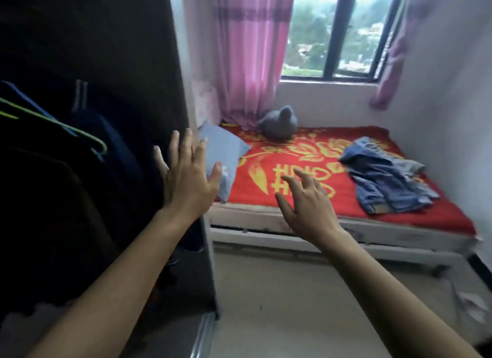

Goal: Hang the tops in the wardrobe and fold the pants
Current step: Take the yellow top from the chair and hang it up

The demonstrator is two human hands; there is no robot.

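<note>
A crumpled pile of blue denim clothes (386, 179) lies on the right side of the bed's red and yellow cover (292, 157). The dark wardrobe (93, 64) fills the left, with dark tops hanging inside (114, 149) and empty green and blue hangers (53, 120) on its rail. My left hand (186, 176) is spread open in front of the wardrobe's right edge and holds nothing. My right hand (306, 205) reaches toward the bed with fingers loosely spread, empty, well left of the denim pile.
A light blue pillow (226, 149) and a grey soft toy (279, 123) lie at the head of the bed. Pink curtains (247, 51) frame the window (340, 30). The pale floor (292, 304) runs between me and the white bed frame (266, 224).
</note>
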